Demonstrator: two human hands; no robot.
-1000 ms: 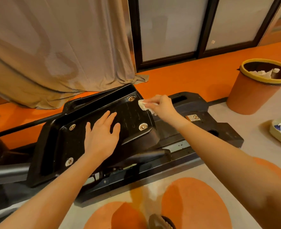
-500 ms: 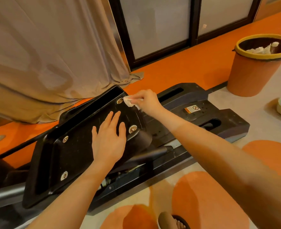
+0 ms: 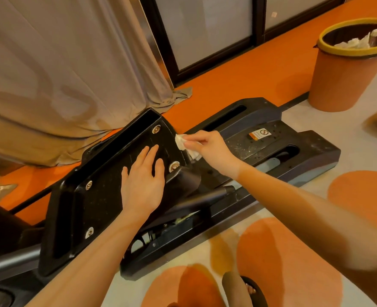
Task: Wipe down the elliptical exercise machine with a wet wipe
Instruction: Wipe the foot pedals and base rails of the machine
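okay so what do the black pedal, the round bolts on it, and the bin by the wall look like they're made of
Pedal: probably moulded hard plastic, matte black, with a raised rim and dusty specks.
Bolts: looks like metal, silvery and shiny, catching light.
Bin: orange body with an even matte look, maybe plastic or a covered shell; yellow rim, dark liner inside. Material stays uncertain.
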